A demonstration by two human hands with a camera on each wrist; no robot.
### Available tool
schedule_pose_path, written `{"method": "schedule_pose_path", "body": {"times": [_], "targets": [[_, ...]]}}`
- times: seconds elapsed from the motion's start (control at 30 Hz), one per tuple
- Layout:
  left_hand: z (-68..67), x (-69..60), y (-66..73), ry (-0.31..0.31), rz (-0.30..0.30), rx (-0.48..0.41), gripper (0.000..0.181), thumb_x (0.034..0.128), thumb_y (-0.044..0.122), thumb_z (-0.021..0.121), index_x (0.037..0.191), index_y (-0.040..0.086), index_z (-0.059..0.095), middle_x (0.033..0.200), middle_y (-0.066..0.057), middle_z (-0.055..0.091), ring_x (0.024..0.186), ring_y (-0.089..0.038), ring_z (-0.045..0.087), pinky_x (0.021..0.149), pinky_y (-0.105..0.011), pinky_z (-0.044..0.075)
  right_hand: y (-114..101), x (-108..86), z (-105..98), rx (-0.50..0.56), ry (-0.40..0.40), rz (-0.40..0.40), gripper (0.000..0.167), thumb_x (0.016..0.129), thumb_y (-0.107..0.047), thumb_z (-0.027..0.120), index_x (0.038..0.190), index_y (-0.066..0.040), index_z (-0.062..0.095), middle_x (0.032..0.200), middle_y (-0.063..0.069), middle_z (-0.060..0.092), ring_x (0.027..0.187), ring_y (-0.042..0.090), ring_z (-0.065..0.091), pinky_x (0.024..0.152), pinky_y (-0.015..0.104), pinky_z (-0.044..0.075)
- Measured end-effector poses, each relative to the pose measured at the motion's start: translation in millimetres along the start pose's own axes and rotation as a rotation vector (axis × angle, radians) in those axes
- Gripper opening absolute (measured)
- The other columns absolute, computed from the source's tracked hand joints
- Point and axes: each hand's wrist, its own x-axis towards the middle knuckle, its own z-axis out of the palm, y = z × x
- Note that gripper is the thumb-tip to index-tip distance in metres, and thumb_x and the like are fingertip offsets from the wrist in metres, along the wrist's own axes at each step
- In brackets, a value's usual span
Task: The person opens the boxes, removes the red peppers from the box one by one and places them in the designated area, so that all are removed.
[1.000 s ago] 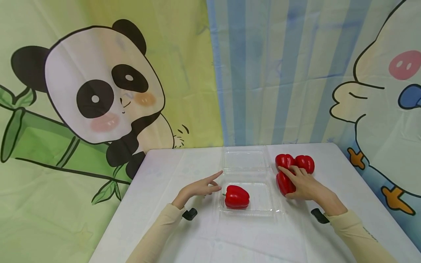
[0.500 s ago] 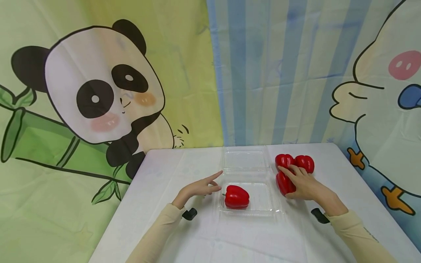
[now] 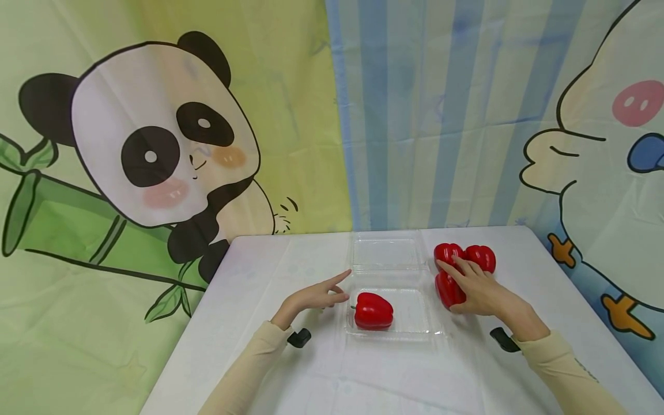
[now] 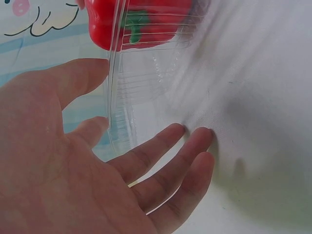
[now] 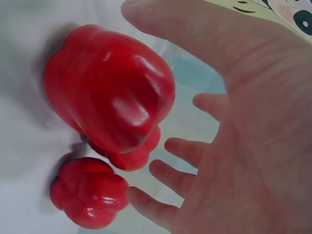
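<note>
A clear plastic clamshell box lies unfolded on the white table, with one red bell pepper in the left part of its near half. At its left edge is my left hand; in the left wrist view its thumb and one finger meet the box rim, while the other fingers stretch out loosely. My right hand spreads over the nearest of three red bell peppers right of the box. That pepper lies between thumb and fingers, and a gap shows around it in the right wrist view.
Two more red bell peppers, one at the back left and one at the back right, lie just beyond the right hand. The box lid lies flat toward the back edge. Printed curtains hang behind the table.
The right hand's fingers have spread slightly wider over the nearest pepper. The left hand, the box and the peppers hold their places.
</note>
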Motion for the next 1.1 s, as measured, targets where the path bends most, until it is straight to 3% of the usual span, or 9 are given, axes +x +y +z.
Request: {"method": "schedule_pose_path", "body": {"times": [0.5, 0.87, 1.1], "targets": [[0.7, -0.8, -0.3, 0.002, 0.000, -0.009, 0.074, 0.1004, 0.042, 0.058, 0.161, 0.038, 0.016, 0.145, -0.015, 0.053, 0.109, -0.024, 0.063, 0.079, -0.041, 0.054, -9.1, 2.7, -7.3, 0.029, -0.022, -0.015, 0.118, 0.063, -0.023, 0.094, 0.158, -0.017, 0.024, 0.160, 0.025, 0.022, 0.140, 0.053, 0.022, 0.093, 0.073, 0.045], [0.5, -2.2, 1.6, -0.002, -0.004, -0.025, 0.074, 0.1005, 0.041, 0.058, 0.161, 0.038, 0.016, 0.145, -0.016, 0.053, 0.107, -0.026, 0.062, 0.079, -0.042, 0.054, -17.7, 5.6, -10.1, 0.076, -0.032, 0.001, 0.113, 0.070, -0.023, 0.091, 0.159, -0.020, 0.021, 0.161, 0.025, 0.021, 0.143, 0.052, 0.020, 0.093, 0.071, 0.046], [-0.3, -2.3, 1.4, -0.001, 0.003, -0.023, 0.074, 0.1002, 0.042, 0.058, 0.162, 0.036, 0.016, 0.144, -0.016, 0.053, 0.106, -0.027, 0.062, 0.077, -0.042, 0.054, -27.4, 5.2, -14.0, 0.069, -0.011, -0.045, 0.106, 0.076, -0.025, 0.087, 0.159, -0.019, 0.022, 0.161, 0.025, 0.022, 0.143, 0.050, 0.024, 0.096, 0.071, 0.044]]}}
